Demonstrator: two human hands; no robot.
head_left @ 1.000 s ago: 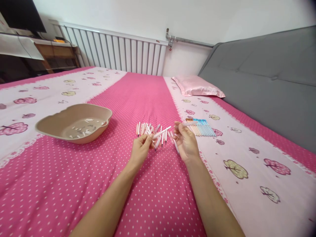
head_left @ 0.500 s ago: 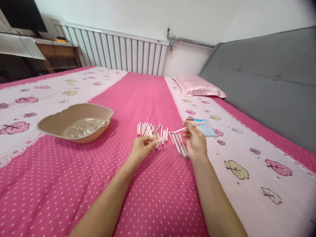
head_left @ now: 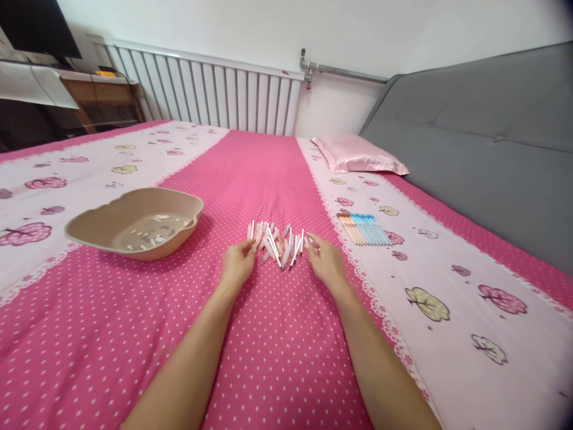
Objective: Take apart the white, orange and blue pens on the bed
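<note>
A loose pile of several white pens [head_left: 276,240] lies on the pink dotted bedspread [head_left: 268,334] in front of me. My left hand [head_left: 236,263] sits at the pile's left edge, its fingertips pinched on one of the pens. My right hand [head_left: 324,260] rests at the pile's right edge, fingers stretched out and touching the outermost pens, holding nothing. To the right, a neat row of several coloured pens [head_left: 364,229] lies side by side on the pale strip of the sheet.
A beige shallow bowl [head_left: 96,224] with several small white pieces in it stands to the left. A pink pillow [head_left: 358,156] lies further back by the grey padded headboard [head_left: 487,149]. A white radiator [head_left: 210,95] runs along the far wall.
My right hand carried a pen over to the coloured row and has come back empty to the pile. My left hand lowered from holding a pen up to the pile's left edge.
</note>
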